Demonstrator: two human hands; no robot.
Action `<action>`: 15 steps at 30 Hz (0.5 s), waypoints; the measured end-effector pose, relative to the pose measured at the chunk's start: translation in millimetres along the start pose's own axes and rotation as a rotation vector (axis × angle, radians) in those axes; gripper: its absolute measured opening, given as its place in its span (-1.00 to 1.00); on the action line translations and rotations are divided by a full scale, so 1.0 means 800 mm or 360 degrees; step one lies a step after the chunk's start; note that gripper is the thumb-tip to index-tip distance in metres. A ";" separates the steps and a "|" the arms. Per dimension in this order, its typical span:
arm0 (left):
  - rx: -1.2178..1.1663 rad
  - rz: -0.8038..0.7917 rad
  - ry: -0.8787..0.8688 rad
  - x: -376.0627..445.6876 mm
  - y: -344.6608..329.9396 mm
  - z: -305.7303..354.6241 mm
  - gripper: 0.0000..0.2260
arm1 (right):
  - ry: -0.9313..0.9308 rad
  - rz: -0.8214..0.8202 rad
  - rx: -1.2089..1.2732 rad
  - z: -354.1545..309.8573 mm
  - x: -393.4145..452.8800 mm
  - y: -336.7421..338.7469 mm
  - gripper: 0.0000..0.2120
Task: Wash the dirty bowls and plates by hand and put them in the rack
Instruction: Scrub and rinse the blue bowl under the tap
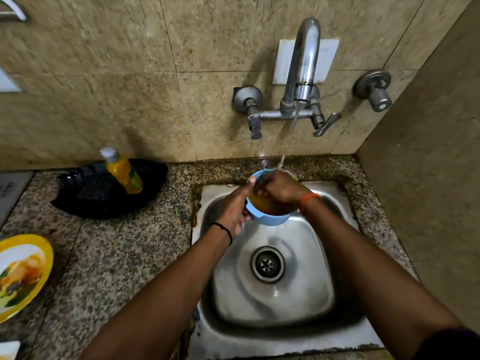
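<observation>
A light blue bowl (270,218) holding brownish-orange water is held over the steel sink (306,287), under the running stream from the tap (302,66). My left hand (235,206) grips the bowl's left rim and side. My right hand (279,188) reaches into the bowl from the far right, its fingers inside and partly hidden. A dirty yellow-rimmed plate (22,274) with food smears lies on the counter at the far left.
A black tray (109,201) on the granite counter holds a yellow bottle (123,171) of dish liquid. Two tap handles (326,124) and a wall valve (375,90) are above the sink. A tiled wall closes off the right side.
</observation>
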State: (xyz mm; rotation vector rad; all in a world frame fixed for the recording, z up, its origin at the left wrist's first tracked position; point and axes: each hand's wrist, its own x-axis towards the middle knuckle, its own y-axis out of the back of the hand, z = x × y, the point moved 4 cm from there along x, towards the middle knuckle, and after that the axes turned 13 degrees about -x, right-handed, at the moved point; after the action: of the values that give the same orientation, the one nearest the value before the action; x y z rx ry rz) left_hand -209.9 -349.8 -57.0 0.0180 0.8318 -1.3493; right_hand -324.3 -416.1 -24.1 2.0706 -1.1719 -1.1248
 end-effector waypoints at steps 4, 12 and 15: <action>0.0087 0.0012 -0.0029 0.007 0.017 0.007 -0.75 | -0.0118 -0.0500 0.1089 0.019 -0.013 -0.005 -0.66; 0.0035 0.0065 -0.0058 0.008 0.024 0.016 -0.75 | 0.0008 -0.0130 0.1577 0.038 -0.011 0.014 -0.79; -0.0006 0.0046 -0.0083 0.009 0.023 0.018 -0.73 | -0.0054 0.0157 0.1445 0.039 -0.009 0.022 -0.90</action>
State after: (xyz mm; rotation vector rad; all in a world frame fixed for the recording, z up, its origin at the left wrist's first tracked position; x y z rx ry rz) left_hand -186.6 -357.7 -58.2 -0.0083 0.7876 -1.3157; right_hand -360.5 -419.5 -24.6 2.5651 -2.0360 -0.6113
